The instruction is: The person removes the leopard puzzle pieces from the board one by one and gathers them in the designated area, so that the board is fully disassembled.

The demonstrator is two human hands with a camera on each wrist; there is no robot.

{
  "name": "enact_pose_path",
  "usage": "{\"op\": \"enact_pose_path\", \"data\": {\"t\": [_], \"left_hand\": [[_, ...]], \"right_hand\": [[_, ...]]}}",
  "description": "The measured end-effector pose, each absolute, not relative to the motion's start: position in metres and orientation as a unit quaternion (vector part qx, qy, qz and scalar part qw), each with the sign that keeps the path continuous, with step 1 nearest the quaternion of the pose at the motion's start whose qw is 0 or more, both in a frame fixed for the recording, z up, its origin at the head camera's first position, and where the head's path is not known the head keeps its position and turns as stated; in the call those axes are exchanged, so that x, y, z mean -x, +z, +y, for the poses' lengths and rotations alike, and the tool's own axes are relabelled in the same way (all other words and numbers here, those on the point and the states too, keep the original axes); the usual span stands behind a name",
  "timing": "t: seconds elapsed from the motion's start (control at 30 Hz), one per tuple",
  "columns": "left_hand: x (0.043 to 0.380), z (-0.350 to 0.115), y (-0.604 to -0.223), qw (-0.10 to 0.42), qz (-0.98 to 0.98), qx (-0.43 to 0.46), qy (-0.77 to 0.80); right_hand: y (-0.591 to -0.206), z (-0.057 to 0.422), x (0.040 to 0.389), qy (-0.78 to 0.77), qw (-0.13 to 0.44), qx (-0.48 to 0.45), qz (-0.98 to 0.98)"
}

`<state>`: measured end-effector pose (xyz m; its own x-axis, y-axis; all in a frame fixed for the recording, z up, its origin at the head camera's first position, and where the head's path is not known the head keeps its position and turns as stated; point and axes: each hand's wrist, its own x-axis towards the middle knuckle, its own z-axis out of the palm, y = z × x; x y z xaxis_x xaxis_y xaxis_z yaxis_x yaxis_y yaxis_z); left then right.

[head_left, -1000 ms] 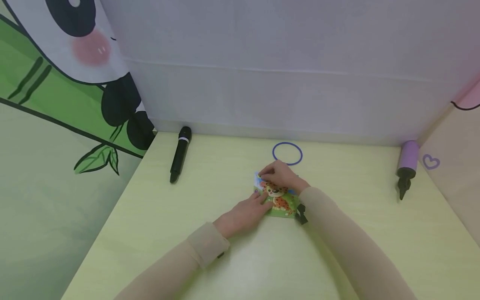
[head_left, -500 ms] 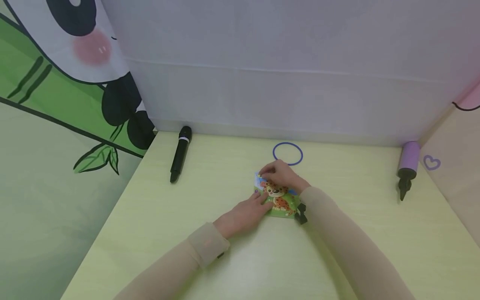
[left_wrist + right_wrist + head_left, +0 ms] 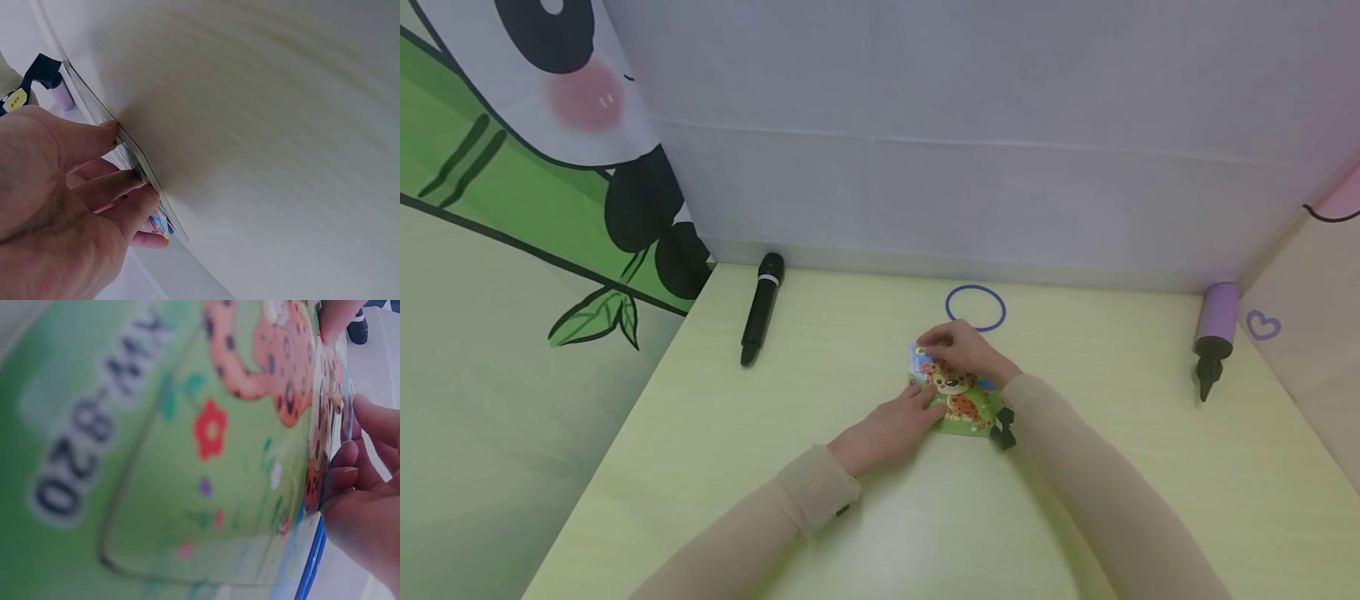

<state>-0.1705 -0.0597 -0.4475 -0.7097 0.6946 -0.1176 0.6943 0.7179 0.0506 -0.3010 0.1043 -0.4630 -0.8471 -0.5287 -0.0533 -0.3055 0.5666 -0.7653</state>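
A leopard picture puzzle board (image 3: 966,412), green and blue with printed flowers, lies flat on the table. My left hand (image 3: 891,425) rests on its lower left, fingers stretched over the picture; in the left wrist view the thumb and fingertips (image 3: 107,132) are right at the board's edge. Over the board's upper left corner, my right hand (image 3: 962,348) pinches a thin puzzle piece (image 3: 160,223) between thumb and fingers. From the right wrist, that hand (image 3: 375,481) is seen at the board's far edge, and most of the piece is hidden by the fingers.
Just behind the board lies a blue ring (image 3: 975,307). A black microphone (image 3: 762,308) is at the back left of the table (image 3: 700,433), and a purple hand pump (image 3: 1216,333) with a black nozzle at the back right. Cloth-covered walls (image 3: 925,200) border the table.
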Motion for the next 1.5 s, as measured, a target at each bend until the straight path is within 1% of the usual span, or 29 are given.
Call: {"op": "enact_pose_path", "data": {"t": [0.1, 0.37, 0.7, 0.97, 1.07, 1.27, 1.5], "left_hand": [[0.171, -0.059, -0.447, 0.064, 0.925, -0.376, -0.001], [0.171, -0.058, -0.447, 0.040, 0.922, -0.384, -0.018], [0.170, -0.055, -0.447, 0.061, 0.927, -0.368, -0.017], [0.169, -0.055, -0.446, 0.065, 0.930, -0.361, -0.011], [0.169, -0.055, -0.445, 0.062, 0.930, -0.362, -0.010], [0.169, -0.056, -0.443, 0.062, 0.929, -0.364, -0.008], [0.168, -0.056, -0.441, 0.077, 0.931, -0.356, 0.008]], "right_hand": [[-0.463, 0.104, 0.300, -0.402, 0.138, 0.229, 0.876], [-0.464, 0.104, 0.300, -0.418, 0.147, 0.224, 0.868], [-0.462, 0.109, 0.297, -0.450, 0.154, 0.240, 0.846], [-0.456, 0.112, 0.300, -0.469, 0.182, 0.239, 0.830], [-0.451, 0.114, 0.300, -0.468, 0.181, 0.233, 0.833], [-0.442, 0.127, 0.299, -0.467, 0.177, 0.227, 0.836], [-0.445, 0.150, 0.296, -0.480, 0.181, 0.197, 0.835]]}}
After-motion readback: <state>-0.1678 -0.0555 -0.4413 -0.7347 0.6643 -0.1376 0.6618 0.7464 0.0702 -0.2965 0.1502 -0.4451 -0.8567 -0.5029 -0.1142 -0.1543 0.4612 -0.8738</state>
